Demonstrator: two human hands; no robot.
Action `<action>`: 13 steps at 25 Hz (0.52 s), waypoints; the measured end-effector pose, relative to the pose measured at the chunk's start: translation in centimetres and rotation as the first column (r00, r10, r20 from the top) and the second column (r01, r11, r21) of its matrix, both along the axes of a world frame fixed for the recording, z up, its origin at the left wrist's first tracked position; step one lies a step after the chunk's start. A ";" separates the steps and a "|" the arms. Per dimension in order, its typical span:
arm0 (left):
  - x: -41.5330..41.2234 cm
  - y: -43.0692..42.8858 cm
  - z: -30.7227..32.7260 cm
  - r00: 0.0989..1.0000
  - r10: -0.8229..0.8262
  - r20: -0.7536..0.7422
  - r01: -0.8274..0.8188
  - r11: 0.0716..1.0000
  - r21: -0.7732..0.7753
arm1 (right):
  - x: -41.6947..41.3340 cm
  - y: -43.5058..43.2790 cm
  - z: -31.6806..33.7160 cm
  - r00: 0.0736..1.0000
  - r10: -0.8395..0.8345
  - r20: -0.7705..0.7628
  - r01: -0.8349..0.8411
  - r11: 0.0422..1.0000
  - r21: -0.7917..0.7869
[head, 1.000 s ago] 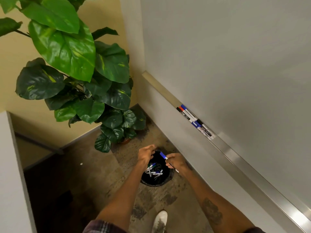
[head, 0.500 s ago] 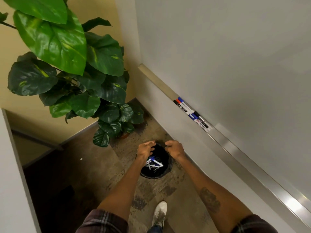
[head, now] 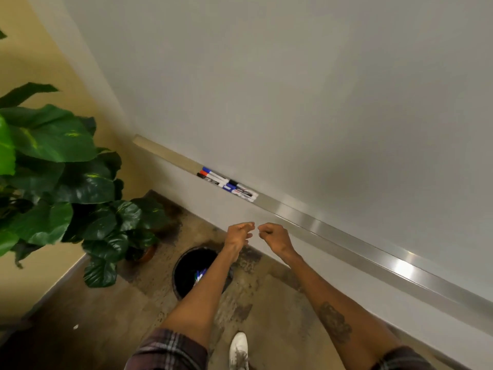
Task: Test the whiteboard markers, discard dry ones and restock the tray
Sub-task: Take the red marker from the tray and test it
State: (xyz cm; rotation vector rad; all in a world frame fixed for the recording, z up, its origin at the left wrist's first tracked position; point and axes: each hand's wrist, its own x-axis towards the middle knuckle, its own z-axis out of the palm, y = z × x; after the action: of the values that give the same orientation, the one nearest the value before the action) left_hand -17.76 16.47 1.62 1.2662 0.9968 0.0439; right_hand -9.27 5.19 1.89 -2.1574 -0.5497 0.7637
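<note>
**Two hands hover between bin and tray, no marker showing in either**

Nearest, a white shoe (head: 238, 348) stands on the mottled floor (head: 256, 292), behind both wrists. Two bare forearms reach forward from plaid sleeves. Under the left forearm, nearer than the fingers and below them, sits a round black bin (head: 186, 265). The markers in the bin (head: 198, 276) are blurred and partly hidden by the arm.

The left hand (head: 238, 235) has its fingers (head: 246, 225) loosely bent and slightly apart, gripping nothing. Just beside it, not touching, the right hand (head: 274, 236) has its fingers (head: 262, 231) curled under into a loose fist. Nothing shows inside it.

Beyond the fingertips runs the metal tray (head: 320, 227), passing close behind the right knuckles. The row of markers (head: 228, 182) lies in it up and to the left of the left fingers, well apart from both hands. Its caps are blue, red and black. Above it rises the whiteboard (head: 293, 102). Far to the left of the left hand stands a leafy plant (head: 66, 169).
</note>
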 end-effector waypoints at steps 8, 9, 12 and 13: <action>8.9 -12.5 2.6 0.972 -0.232 0.041 0.228 0.970 0.083 | 6.5 -15.3 2.9 0.967 -0.242 0.083 0.236 0.969 0.077; 10.1 -14.6 3.0 0.962 -0.268 0.048 0.264 0.961 0.088 | 7.2 -17.7 3.2 0.954 -0.288 0.080 0.281 0.955 0.091; 13.0 -20.6 3.3 0.928 -0.367 0.062 0.359 0.927 0.105 | 9.3 -24.5 3.5 0.916 -0.390 0.091 0.382 0.919 0.093; 13.9 -22.6 3.3 0.916 -0.397 0.062 0.389 0.914 0.114 | 9.8 -26.7 3.5 0.905 -0.414 0.094 0.407 0.909 0.088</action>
State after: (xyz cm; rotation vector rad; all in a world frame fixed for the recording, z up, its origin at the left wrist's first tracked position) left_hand -3.84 -6.17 4.91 1.5252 0.6579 -0.1672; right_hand 0.52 -21.53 5.39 -2.1599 -0.1564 0.3892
